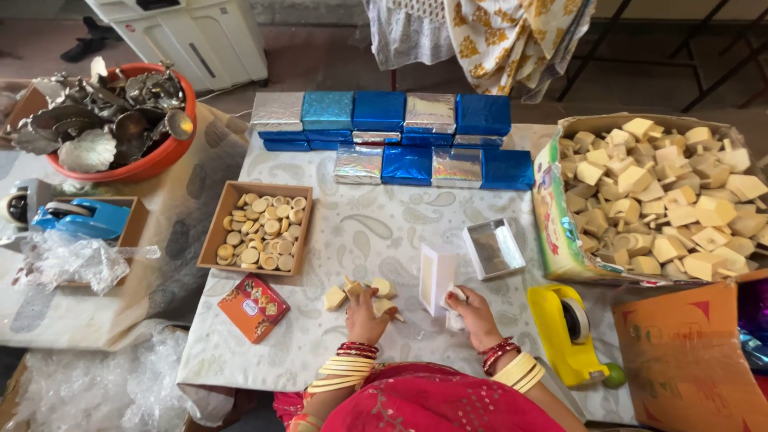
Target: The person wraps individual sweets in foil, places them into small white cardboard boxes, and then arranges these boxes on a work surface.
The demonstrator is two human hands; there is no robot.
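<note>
While my left grip (364,308) pinches a small wooden piece (352,286) on the worktop (376,224), my right grip (474,314) clamps the upright white box (436,278).

you wear a red-pink patterned garment (432,400), with red and cream-yellow bangles stacked on both your wrists (352,364).

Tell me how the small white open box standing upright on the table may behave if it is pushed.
The small white open box stands tall on a narrow end, so it probably tips easily. It looks empty, likely light. The right hand steadies it.
</note>
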